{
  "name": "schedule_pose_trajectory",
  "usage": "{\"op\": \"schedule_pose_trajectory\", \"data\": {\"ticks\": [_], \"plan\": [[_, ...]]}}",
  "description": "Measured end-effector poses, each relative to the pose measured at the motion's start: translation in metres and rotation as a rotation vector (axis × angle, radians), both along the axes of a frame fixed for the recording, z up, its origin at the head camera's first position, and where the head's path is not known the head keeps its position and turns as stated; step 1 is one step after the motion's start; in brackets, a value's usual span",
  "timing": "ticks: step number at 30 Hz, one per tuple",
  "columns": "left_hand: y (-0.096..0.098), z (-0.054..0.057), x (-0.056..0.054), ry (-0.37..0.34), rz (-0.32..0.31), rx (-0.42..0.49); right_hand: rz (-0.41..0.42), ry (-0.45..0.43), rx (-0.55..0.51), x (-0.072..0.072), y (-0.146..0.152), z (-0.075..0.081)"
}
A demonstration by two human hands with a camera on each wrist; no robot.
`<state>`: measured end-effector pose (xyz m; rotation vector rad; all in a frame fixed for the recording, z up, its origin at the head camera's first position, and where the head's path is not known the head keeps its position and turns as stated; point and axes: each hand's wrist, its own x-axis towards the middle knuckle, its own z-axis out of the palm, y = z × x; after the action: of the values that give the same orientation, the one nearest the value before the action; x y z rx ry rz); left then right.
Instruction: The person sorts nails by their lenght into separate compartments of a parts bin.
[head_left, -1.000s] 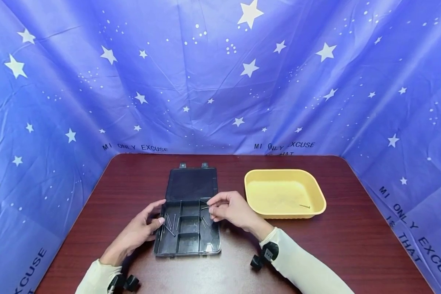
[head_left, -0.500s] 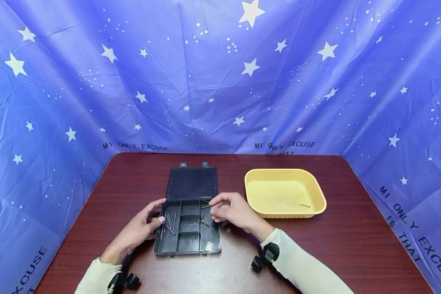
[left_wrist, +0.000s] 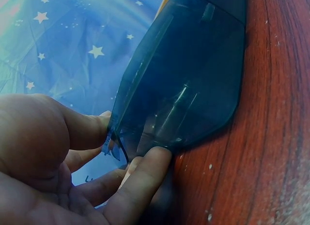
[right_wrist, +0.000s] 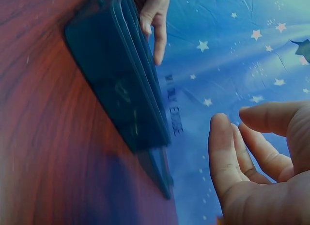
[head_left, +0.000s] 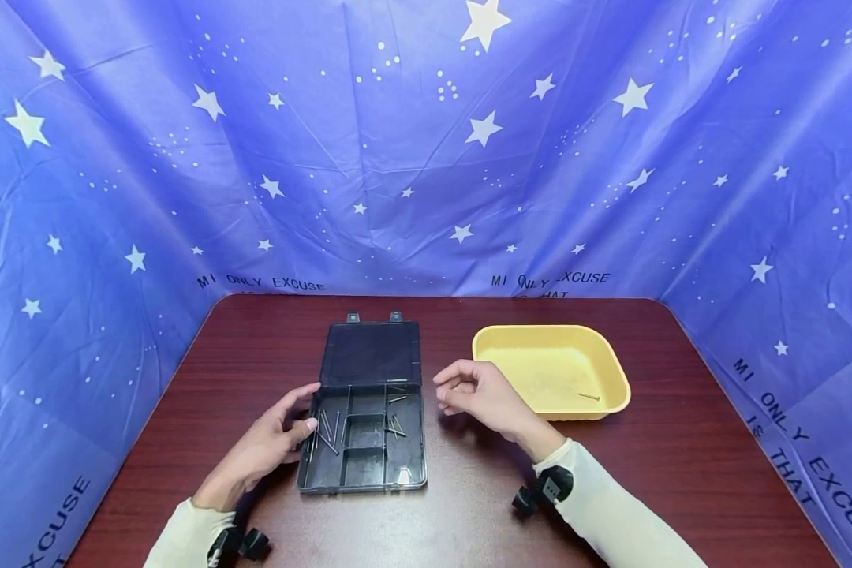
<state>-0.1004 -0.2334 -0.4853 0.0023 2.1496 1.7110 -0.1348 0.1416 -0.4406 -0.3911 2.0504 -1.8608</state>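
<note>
A dark translucent compartment box (head_left: 364,473) lies on the table with its lid (head_left: 371,355) folded back. My left hand (head_left: 264,442) grips its left edge, thumb by the rim; in the left wrist view the fingers (left_wrist: 140,184) press the outer wall. Dark, nail-like pins (head_left: 329,432) lie in the long left compartment. Shorter brassy pieces (head_left: 395,427) lie in the right one; whether nails or screws, I cannot tell. Between the box and a yellow tray, my right hand (head_left: 486,401) is raised with loosely bent fingers, nothing between them in the right wrist view (right_wrist: 261,157).
The yellow tray (head_left: 525,414) stands right of the box, with one thin brassy fastener (head_left: 588,397) at its right end. A dark red wood-grain table (head_left: 667,465) bears everything. Behind and beside it hangs a blue star-print cloth (head_left: 412,142).
My right hand has drawn back from the box's right compartment toward the yellow tray, and a brassy piece it was holding now lies in the box. The left hand has stayed put.
</note>
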Motion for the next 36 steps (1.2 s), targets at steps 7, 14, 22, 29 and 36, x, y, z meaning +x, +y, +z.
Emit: {"op": "schedule_pose_trajectory", "data": {"ticks": [7, 14, 22, 29, 36], "plan": [[-0.001, -0.001, -0.002, 0.002, 0.005, 0.001, -0.065, 0.032, 0.064, -0.005, 0.04, 0.005], [0.0, 0.001, -0.001, 0.007, -0.008, 0.007, -0.055, 0.121, 0.214, -0.018, 0.095, 0.002], [-0.001, 0.0, 0.0, 0.004, 0.009, -0.012, -0.05, 0.071, 0.314, -0.029, 0.158, -0.005], [0.001, 0.0, 0.002, 0.01, 0.017, -0.016, -0.058, 0.003, 0.367, -0.036, 0.187, -0.005], [0.003, 0.0, 0.003, 0.007, 0.009, -0.015, -0.02, 0.052, 0.456, -0.04, 0.196, 0.001]]}}
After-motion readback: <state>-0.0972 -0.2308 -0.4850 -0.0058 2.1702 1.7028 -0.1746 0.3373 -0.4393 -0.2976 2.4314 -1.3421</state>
